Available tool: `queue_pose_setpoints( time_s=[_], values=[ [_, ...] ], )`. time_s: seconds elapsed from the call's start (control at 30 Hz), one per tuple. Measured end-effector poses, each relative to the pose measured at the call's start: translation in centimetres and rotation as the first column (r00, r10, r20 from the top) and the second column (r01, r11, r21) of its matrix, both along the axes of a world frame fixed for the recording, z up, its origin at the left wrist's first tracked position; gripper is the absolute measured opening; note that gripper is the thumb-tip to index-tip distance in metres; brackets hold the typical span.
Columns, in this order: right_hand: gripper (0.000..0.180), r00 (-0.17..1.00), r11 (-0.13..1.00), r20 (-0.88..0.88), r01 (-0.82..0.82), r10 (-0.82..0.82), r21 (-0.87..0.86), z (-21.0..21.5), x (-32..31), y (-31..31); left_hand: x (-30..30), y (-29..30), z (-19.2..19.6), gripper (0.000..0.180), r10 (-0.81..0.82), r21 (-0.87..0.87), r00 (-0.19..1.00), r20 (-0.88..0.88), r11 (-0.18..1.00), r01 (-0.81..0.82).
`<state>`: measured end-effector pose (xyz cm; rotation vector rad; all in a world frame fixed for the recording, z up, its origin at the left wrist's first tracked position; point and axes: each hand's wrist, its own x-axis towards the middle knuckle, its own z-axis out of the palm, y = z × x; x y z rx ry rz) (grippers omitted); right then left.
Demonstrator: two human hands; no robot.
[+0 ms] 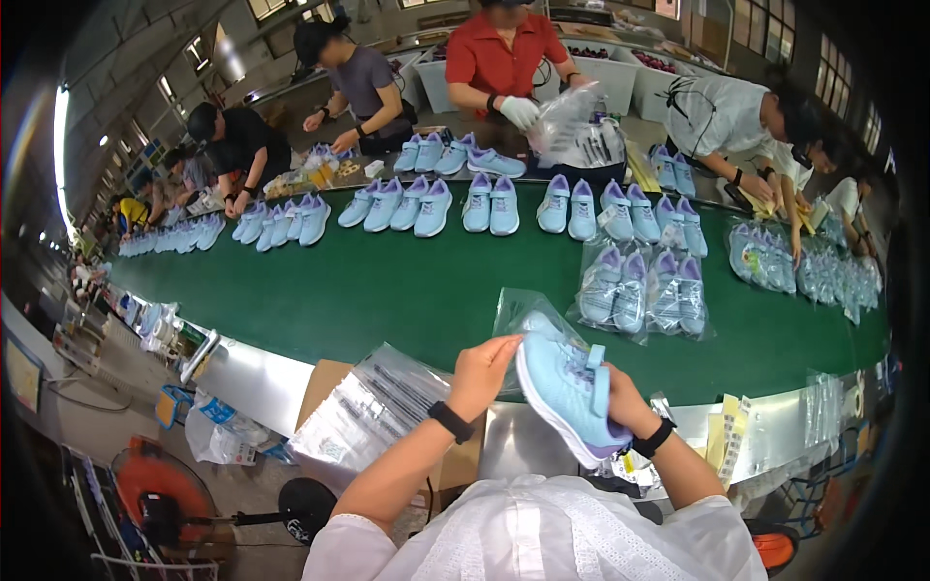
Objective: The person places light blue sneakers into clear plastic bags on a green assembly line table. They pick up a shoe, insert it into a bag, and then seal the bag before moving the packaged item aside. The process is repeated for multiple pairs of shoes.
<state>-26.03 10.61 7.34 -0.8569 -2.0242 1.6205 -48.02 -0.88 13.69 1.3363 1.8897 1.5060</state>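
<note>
A light blue sneaker (560, 380) with a white sole and lilac lining is tilted in front of me, toe pointing away. My right hand (628, 403) is closed on it at the ankle opening, by the strap. My left hand (482, 374) pinches the edge of a clear plastic bag (511, 308) beside the toe. The toe end lies against or inside this bag; I cannot tell how far in. Beyond it on the green conveyor belt (407, 290), a bagged pair of sneakers (614, 289) lies next to another bagged pair (677, 293).
A stack of clear bags (373, 412) on a cardboard box (320, 387) is left of my arms. Yellow paper sheets (722, 436) lie at the right on the metal ledge (765, 436). Unbagged sneakers (431, 206) line the belt's far side, where several people work, one with a white glove (520, 112).
</note>
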Motion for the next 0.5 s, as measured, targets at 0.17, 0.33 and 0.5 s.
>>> queue_pose_setpoints(
  time_s=[0.17, 0.33, 0.5],
  values=[
    [0.029, 0.945, 0.893, 0.298, -0.015, -0.135, 0.451, -0.2, -0.7, -1.3, 1.4, 0.3, 0.3, 0.018, 0.014, 0.075, 0.967, -0.254, 0.997, 0.005],
    [0.043, 0.98, 0.926, -0.142, 0.082, -0.143, -0.368, -0.3, -0.1, -1.3, 2.1, -1.0, 0.3, 0.015, 0.017, 0.091, 0.966, -0.258, 0.996, 0.007],
    [0.027, 0.924, 0.88, 0.232, 0.18, -0.305, 0.44, -1.7, -1.3, -2.1, 2.5, -0.2, -0.9, 0.013, -0.075, -0.036, 0.946, -0.316, 0.997, 0.067]
  ],
)
